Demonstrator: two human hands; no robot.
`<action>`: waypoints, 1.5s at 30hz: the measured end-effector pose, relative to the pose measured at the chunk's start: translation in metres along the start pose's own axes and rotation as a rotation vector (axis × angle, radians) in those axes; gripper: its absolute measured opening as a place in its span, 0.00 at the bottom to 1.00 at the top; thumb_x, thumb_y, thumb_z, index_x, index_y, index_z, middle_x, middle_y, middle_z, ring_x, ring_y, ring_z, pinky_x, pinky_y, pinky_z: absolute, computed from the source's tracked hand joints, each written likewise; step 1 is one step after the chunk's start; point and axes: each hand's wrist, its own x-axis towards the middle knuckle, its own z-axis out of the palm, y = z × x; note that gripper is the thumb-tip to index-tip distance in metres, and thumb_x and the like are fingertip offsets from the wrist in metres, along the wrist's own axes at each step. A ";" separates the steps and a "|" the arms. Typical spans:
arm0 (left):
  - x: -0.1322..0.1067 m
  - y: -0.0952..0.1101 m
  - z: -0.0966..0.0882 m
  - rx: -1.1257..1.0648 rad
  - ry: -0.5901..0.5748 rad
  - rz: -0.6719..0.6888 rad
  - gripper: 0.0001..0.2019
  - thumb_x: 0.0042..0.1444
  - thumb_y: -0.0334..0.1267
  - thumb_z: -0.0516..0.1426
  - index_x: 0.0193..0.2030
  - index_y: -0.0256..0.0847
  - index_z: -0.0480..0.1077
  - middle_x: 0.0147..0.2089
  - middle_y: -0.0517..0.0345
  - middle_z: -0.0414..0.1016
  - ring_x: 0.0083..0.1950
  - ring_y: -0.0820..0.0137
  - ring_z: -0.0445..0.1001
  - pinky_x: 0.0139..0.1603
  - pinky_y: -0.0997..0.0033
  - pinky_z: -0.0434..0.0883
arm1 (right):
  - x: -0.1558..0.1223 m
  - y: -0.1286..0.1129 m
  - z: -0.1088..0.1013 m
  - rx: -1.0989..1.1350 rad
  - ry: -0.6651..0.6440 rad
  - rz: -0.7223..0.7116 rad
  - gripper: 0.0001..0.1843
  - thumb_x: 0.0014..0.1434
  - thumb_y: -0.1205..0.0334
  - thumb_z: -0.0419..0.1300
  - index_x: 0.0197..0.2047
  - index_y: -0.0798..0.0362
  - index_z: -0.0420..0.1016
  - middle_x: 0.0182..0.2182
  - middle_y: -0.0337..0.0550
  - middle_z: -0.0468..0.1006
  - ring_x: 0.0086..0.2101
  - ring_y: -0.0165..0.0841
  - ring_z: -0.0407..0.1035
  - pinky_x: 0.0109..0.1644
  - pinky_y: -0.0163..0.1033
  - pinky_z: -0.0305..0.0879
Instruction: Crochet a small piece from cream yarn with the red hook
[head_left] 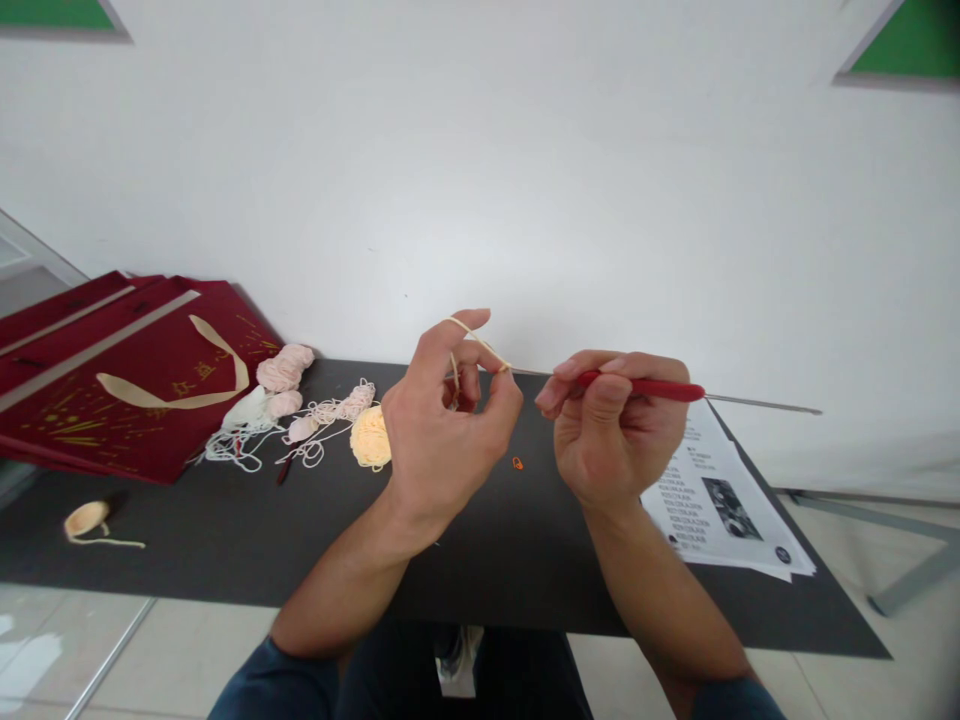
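My left hand [450,420] is raised above the dark table, a strand of cream yarn [480,342] looped over its index finger. Its thumb and a fingertip pinch the yarn where it meets the crochet hook's thin tip. In my right hand [619,430] is a crochet hook with a red handle [667,390], held like a pen. One metal shaft runs left to the yarn, and another sticks out to the right. Behind my left hand sits a ball of yellow yarn [370,438]. A small orange stitch marker [517,463] lies between my wrists.
Dark red gift bags [142,370] lean at the left. Beside them are pink yarn [285,368] and white yarn [251,410] with loose strands. A small cream crocheted piece [86,518] lies at front left, printed sheets [697,500] at right. A white wall [480,180] stands behind.
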 end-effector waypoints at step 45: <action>0.003 -0.001 -0.002 -0.098 -0.035 -0.127 0.23 0.50 0.25 0.62 0.53 0.45 0.71 0.31 0.65 0.74 0.30 0.75 0.72 0.27 0.75 0.67 | 0.000 -0.002 0.001 0.037 -0.010 0.071 0.01 0.70 0.61 0.62 0.44 0.46 0.73 0.35 0.34 0.83 0.26 0.24 0.77 0.25 0.30 0.73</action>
